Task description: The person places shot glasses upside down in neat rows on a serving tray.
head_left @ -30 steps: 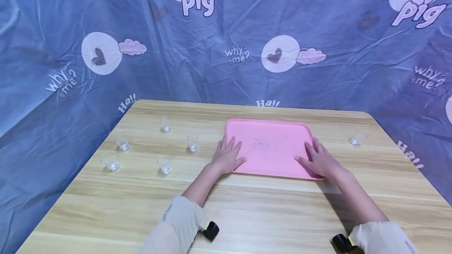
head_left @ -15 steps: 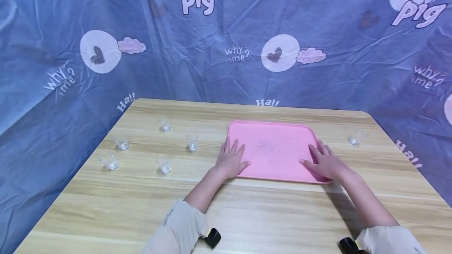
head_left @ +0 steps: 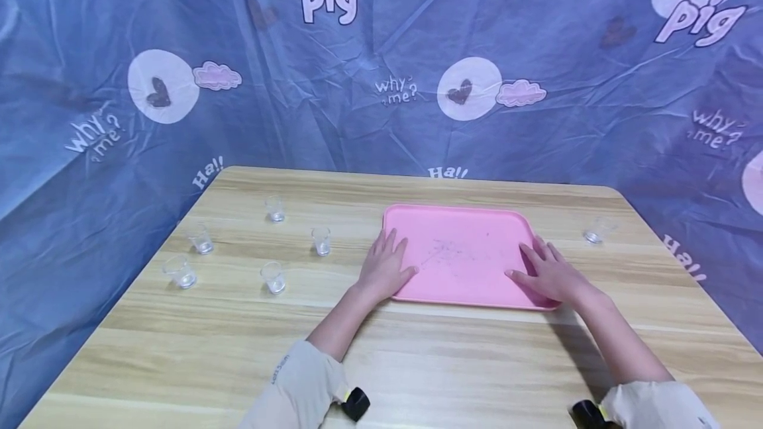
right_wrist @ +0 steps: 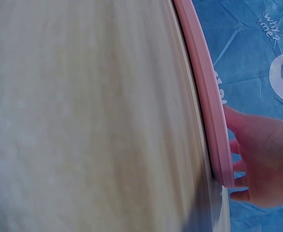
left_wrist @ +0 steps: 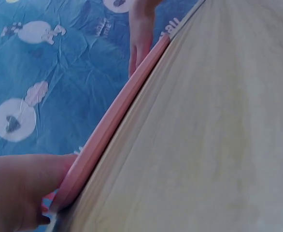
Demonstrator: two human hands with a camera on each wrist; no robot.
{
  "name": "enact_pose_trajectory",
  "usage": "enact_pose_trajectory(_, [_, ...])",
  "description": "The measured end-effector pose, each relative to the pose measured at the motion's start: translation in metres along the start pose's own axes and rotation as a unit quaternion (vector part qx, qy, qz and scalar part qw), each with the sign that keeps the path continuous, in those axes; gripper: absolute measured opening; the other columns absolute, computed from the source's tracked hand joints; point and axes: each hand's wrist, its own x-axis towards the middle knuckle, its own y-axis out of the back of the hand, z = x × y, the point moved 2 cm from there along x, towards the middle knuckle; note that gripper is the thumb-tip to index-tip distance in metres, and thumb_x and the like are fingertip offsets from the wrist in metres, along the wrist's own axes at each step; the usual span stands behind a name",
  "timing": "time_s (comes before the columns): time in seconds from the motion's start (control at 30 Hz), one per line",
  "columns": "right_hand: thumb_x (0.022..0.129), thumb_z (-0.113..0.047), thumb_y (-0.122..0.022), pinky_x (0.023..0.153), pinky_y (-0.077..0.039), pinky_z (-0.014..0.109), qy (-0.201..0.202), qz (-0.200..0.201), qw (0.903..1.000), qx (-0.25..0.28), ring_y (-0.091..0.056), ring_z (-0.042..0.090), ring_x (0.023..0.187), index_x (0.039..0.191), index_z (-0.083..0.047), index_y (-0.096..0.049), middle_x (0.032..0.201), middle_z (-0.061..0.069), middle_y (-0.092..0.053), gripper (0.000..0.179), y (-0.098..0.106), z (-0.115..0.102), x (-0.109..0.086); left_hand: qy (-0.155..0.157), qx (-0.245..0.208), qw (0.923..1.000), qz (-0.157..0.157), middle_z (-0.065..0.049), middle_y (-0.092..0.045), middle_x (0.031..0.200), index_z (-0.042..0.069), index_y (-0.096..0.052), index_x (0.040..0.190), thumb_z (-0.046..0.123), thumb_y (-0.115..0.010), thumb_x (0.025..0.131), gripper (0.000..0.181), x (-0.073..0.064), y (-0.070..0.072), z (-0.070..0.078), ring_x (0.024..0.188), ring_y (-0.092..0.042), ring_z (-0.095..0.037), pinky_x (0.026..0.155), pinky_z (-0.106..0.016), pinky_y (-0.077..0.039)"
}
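Against second ago, we find pink tray (head_left: pixel 456 253) a little nearer person and farther right on table (head_left: pixel 417 363); most of that shift shows by half second ago. We see wider strip of wood behind tray, wider gap to nearest left glass (head_left: pixel 321 242), narrower gap to right glass (head_left: pixel 598 232). Right hand (head_left: pixel 554 278) sits farther right and nearer person, left hand (head_left: pixel 381 271) slightly nearer too. We notice whole head view turned slightly right.
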Motion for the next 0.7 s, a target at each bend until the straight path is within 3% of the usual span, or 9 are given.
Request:
enact_pose_trajectory(0.1, [0.086, -0.055, -0.051, 0.088, -0.023, 0.07, 0.011, 0.008, 0.9999, -0.008, -0.011, 0.058, 0.122, 0.136, 0.01, -0.03, 0.138, 0.038, -0.015, 0.084, 0.002, 0.0, 0.001, 0.031, -0.052, 0.996, 0.065, -0.02, -0.025, 0.144, 0.003, -0.04, 0.137, 0.035, -0.056, 0.089, 0.059, 0.005, 0.003, -0.009, 0.131, -0.023, -0.036, 0.104, -0.045, -0.023])
enact_pose_trajectory(0.27, [0.087, -0.048, -0.055, 0.093, -0.018, 0.068, 0.036, 0.036, 0.9987, 0.01, -0.015, 0.059, 0.121, 0.133, 0.012, -0.033, 0.135, 0.039, -0.021, 0.078, 0.008, 0.003, 0.005, 0.077, -0.138, 0.9776, 0.138, -0.017, -0.043, 0.132, 0.002, -0.048, 0.13, 0.027, -0.061, 0.087, 0.052, 0.013, 0.006, -0.021, 0.118, -0.041, -0.031, 0.097, -0.041, -0.034])
enact_pose_trajectory(0.5, [0.092, -0.027, -0.054, 0.094, -0.017, 0.065, 0.041, 0.112, 0.9852, 0.123, -0.021, 0.058, 0.119, 0.132, 0.017, -0.029, 0.13, 0.043, -0.026, 0.064, 0.031, 0.019, 0.009, 0.114, -0.289, 0.9343, 0.174, -0.016, -0.054, 0.113, -0.003, -0.051, 0.126, 0.016, -0.065, 0.084, 0.048, 0.017, 0.004, -0.03, 0.098, -0.055, -0.025, 0.086, -0.036, -0.043])
enact_pose_trajectory(0.57, [0.093, -0.023, -0.053, 0.094, -0.019, 0.065, 0.037, 0.148, 0.9781, 0.142, -0.023, 0.057, 0.118, 0.132, 0.016, -0.03, 0.129, 0.042, -0.029, 0.06, 0.037, 0.027, 0.009, 0.115, -0.305, 0.9294, 0.174, -0.015, -0.055, 0.108, -0.004, -0.052, 0.124, 0.013, -0.066, 0.082, 0.047, 0.017, 0.003, -0.031, 0.09, -0.058, -0.023, 0.081, -0.035, -0.045])
enact_pose_trajectory(0.7, [0.094, -0.025, -0.051, 0.094, -0.02, 0.065, 0.003, 0.216, 0.9605, 0.176, -0.025, 0.057, 0.117, 0.133, 0.014, -0.03, 0.129, 0.042, -0.029, 0.059, 0.043, 0.049, 0.006, 0.11, -0.306, 0.9322, 0.16, -0.014, -0.055, 0.105, -0.004, -0.054, 0.123, 0.011, -0.068, 0.081, 0.047, 0.016, 0.002, -0.032, 0.089, -0.058, -0.022, 0.08, -0.035, -0.045])
